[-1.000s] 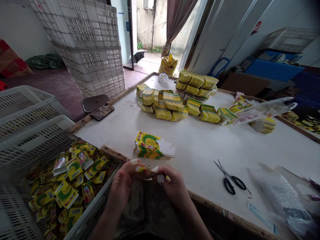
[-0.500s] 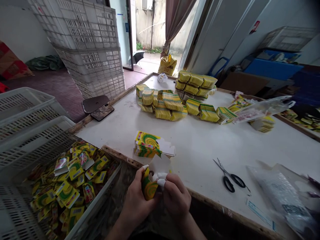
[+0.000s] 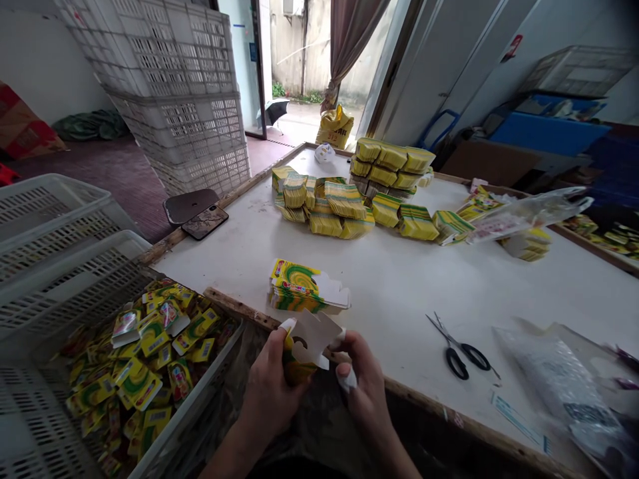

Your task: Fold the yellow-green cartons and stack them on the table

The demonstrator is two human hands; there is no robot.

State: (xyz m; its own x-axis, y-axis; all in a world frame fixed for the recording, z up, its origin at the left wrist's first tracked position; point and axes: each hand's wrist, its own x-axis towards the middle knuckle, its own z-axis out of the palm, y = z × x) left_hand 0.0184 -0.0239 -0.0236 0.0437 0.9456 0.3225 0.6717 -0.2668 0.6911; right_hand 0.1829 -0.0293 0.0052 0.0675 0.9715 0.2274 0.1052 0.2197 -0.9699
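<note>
My left hand [image 3: 273, 379] is wrapped round a small yellow and green carton [image 3: 298, 367], its white top flaps standing open. Inside the carton's mouth a dark curved shape shows, too small to name. Beside the carton, my right hand [image 3: 363, 382] has thumb and forefinger apart, the forefinger at the edge of a raised flap. White coverings sit on several fingertips of both hands. Just beyond, on the table, lies a stack of flat cartons [image 3: 299, 286] with white flaps pointing right.
Black-handled scissors [image 3: 456, 349] lie on the white table [image 3: 389, 286], with a clear plastic bag [image 3: 569, 392] farther right. Bundled cartons [image 3: 339, 203] stand at the back. A phone [image 3: 206, 221] rests at the left edge. Below left, a white crate [image 3: 184, 406] holds many filled cartons.
My right hand's fingers have spread and shifted slightly right, away from the carton's mouth. The carton has tilted a little in my left hand, and its flaps show wider.
</note>
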